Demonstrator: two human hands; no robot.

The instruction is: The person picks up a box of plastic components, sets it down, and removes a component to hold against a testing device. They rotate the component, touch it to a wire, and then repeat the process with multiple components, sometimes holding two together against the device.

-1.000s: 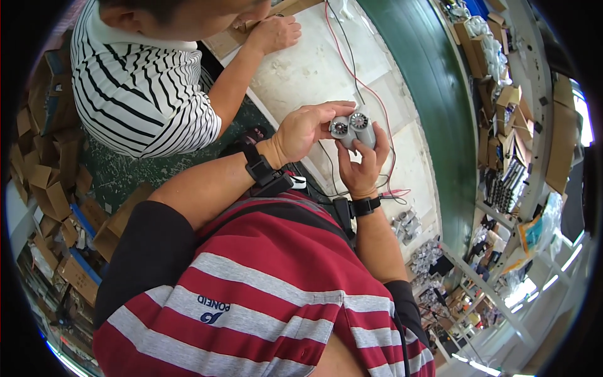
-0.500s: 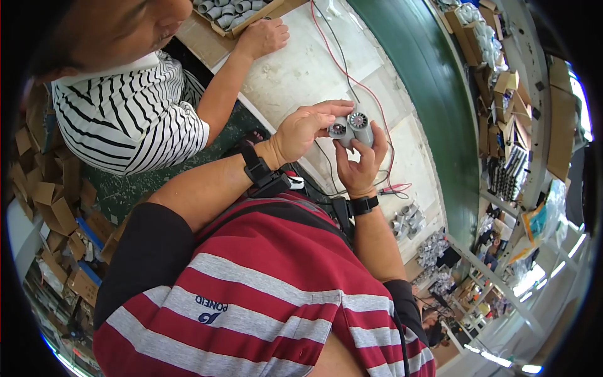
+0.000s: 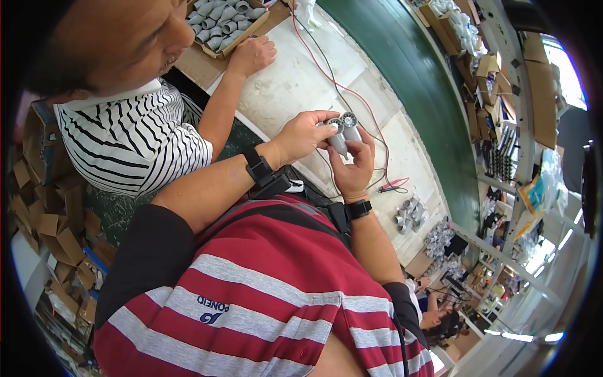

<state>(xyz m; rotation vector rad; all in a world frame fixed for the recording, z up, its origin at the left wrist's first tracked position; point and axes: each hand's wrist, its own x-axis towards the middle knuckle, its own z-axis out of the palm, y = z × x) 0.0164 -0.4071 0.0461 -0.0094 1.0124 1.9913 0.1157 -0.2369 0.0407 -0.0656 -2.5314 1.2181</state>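
Observation:
Two grey tube-shaped housings with round, vaned ends are held close together above the pale worktable. My left hand (image 3: 300, 137) is closed on the left housing (image 3: 338, 143), its fingers at the vaned end. My right hand (image 3: 353, 168) is wrapped around the right housing (image 3: 349, 129) from below, and its thumb lies near the left one. The vaned ends of both face up toward me. Fingers hide part of the housings' sides.
A co-worker's hand (image 3: 252, 55) rests on the worktable (image 3: 276, 88) near a cardboard box (image 3: 221, 54) of grey curved parts. Red and black wires end in a red clip (image 3: 394, 186). Loose grey parts (image 3: 411, 215) lie right. Beyond runs a green belt (image 3: 408, 81).
The view has shifted slightly. The left housing now stands more upright beside the right one, and the fingers of my left hand have curled in closer on its end.

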